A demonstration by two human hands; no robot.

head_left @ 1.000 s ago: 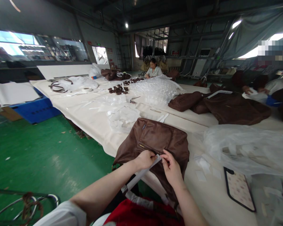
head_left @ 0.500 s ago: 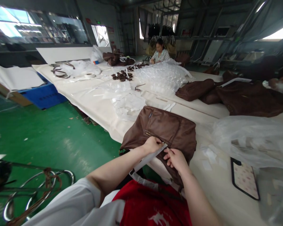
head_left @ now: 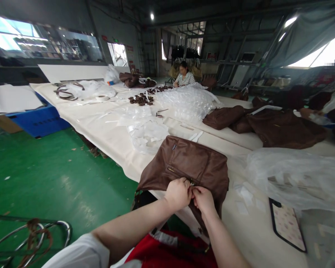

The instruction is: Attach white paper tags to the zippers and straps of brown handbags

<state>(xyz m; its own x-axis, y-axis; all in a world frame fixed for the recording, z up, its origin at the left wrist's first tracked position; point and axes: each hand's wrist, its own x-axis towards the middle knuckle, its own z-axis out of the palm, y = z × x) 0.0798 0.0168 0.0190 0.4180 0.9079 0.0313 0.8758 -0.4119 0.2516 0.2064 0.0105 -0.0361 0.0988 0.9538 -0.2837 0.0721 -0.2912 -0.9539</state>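
Note:
A brown leather bag [head_left: 195,156] lies at the near edge of the table, its front zipper [head_left: 181,175] facing up. My left hand [head_left: 179,194] rests over the zipper's right end with its fingers closed in a pinch. Tight against it, my right hand [head_left: 204,201] is also closed, thumb and fingertips pressed together. A small pale bit of strip [head_left: 192,184] shows just above the meeting fingertips. The fingers hide most of what they hold. Part of the bag hangs over the table edge toward my lap.
A phone [head_left: 287,225] lies right of the bag, beside clear plastic bags [head_left: 290,178]. More brown bags [head_left: 284,128] are behind it. Plastic wrap [head_left: 187,100] and small brown pieces [head_left: 141,99] cover the table farther back, where a person [head_left: 185,77] sits. Metal tubing [head_left: 64,227] stands lower left.
My hands have come together at the zipper end. The long white strip that crossed by my left wrist is now mostly out of sight. The view has shifted slightly.

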